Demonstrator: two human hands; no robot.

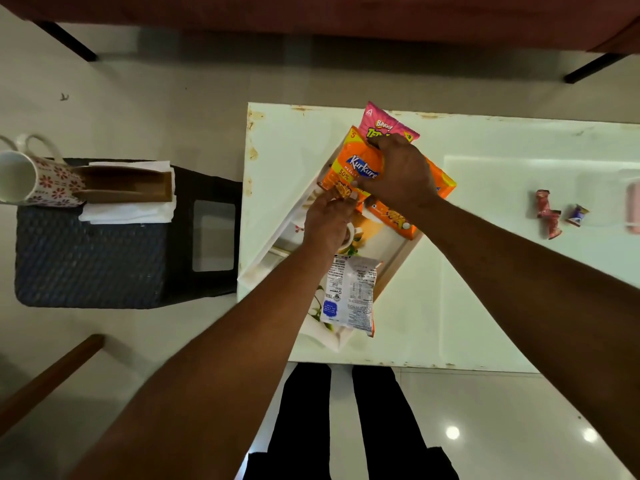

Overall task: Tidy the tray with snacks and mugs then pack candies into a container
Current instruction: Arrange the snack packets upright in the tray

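Note:
A white printed tray [273, 251] lies askew on the left part of the white table [485, 289]. My right hand [398, 171] grips an orange Kurkure packet [356, 164] and a pink Bingo packet [381, 124] over the tray's far end. My left hand [327, 221] pinches the orange packet's lower edge. Another orange packet [394, 220] lies under my right wrist, and a silver packet [349, 294] lies face down at the tray's near end. Red wrapped candies [547, 213] and a purple candy [577, 214] sit at the right. A floral mug [38, 178] lies at the far left.
A dark woven stool [93, 258] left of the table carries the mug, a wooden holder [128, 185] and white napkins [128, 213]. A pink object [633, 206] shows at the right edge. My black-clad legs [339, 410] are below the table's near edge.

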